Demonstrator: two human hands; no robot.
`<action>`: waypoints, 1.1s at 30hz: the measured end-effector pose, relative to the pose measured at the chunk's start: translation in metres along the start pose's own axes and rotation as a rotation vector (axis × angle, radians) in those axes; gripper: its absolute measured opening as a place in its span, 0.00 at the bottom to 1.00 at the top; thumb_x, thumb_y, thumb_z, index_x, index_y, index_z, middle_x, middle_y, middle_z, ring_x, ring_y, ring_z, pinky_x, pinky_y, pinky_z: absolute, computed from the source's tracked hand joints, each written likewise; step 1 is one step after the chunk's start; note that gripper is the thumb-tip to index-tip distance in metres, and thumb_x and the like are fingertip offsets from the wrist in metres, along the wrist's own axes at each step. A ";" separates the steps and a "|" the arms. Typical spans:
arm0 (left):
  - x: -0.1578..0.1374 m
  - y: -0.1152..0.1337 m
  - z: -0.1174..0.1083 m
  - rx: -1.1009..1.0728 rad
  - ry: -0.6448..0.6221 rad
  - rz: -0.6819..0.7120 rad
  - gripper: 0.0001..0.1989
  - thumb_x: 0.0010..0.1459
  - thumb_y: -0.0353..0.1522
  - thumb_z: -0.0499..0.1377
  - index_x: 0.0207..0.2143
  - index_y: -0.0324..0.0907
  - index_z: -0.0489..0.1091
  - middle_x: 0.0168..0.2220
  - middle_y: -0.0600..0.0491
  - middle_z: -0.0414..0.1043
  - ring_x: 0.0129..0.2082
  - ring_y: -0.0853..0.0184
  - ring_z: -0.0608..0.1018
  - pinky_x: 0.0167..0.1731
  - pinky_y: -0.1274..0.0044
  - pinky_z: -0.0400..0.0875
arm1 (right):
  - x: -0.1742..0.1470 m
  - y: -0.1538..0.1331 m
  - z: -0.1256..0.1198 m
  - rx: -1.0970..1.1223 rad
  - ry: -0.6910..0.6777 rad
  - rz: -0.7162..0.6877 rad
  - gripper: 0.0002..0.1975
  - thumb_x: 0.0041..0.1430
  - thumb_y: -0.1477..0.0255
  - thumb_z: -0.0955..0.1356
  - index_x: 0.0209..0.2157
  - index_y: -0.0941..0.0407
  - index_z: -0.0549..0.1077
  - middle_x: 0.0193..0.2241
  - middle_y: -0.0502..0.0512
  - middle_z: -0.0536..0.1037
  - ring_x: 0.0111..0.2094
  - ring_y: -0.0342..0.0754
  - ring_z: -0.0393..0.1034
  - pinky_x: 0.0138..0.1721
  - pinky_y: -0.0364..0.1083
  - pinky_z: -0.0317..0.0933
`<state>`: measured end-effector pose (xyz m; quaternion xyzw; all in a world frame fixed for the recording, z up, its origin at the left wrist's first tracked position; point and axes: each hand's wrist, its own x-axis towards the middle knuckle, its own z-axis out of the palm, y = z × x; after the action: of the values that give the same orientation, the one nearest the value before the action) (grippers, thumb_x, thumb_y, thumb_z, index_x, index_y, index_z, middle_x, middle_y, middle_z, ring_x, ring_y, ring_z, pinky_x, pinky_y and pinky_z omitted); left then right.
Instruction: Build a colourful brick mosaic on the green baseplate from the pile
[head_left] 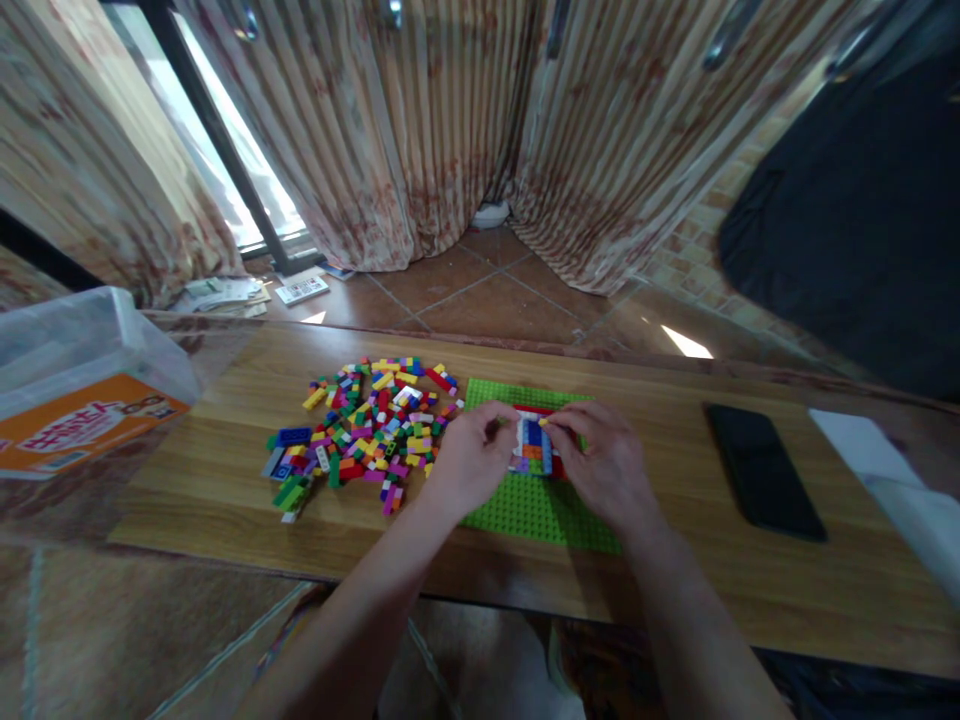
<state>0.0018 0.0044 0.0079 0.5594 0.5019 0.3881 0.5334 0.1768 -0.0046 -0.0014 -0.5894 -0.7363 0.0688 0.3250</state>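
I see a bright green baseplate beneath the left hand and right hand, a small yellow piece at the latter, blue-and-orange bricks between both, a multicoloured pile leftward, striped, red-blotched curtains beyond, a black phone rightward.

striped curtains hang over brown floor tiles; bright light fills a window at left

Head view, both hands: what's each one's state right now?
Left hand: fingers curled at the brick build; grip cannot be told.
Right hand: closed, apparently pinching a small yellow brick.
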 end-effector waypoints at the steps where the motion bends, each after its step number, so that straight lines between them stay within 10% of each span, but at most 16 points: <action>1: -0.001 -0.001 0.001 0.051 -0.011 0.037 0.10 0.57 0.31 0.55 0.37 0.40 0.74 0.19 0.58 0.68 0.18 0.72 0.69 0.19 0.81 0.62 | 0.000 0.001 0.000 -0.015 -0.003 -0.008 0.12 0.62 0.64 0.65 0.32 0.52 0.79 0.36 0.56 0.78 0.41 0.54 0.70 0.46 0.54 0.63; 12: -0.005 0.006 0.009 0.368 -0.117 0.215 0.20 0.58 0.26 0.49 0.46 0.42 0.77 0.38 0.51 0.80 0.32 0.65 0.77 0.37 0.76 0.69 | 0.004 -0.003 0.003 -0.007 -0.006 -0.005 0.09 0.60 0.67 0.66 0.30 0.51 0.79 0.36 0.57 0.77 0.41 0.55 0.70 0.46 0.56 0.63; 33: 0.000 0.010 0.010 0.449 -0.145 0.187 0.20 0.58 0.27 0.48 0.45 0.40 0.77 0.28 0.51 0.77 0.23 0.66 0.71 0.28 0.76 0.64 | 0.004 0.002 0.012 0.377 0.079 0.514 0.14 0.51 0.63 0.69 0.35 0.57 0.79 0.34 0.58 0.81 0.36 0.52 0.73 0.42 0.52 0.65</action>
<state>0.0127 0.0030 0.0168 0.7342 0.4820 0.2733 0.3924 0.1715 0.0027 -0.0100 -0.6876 -0.5245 0.2609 0.4290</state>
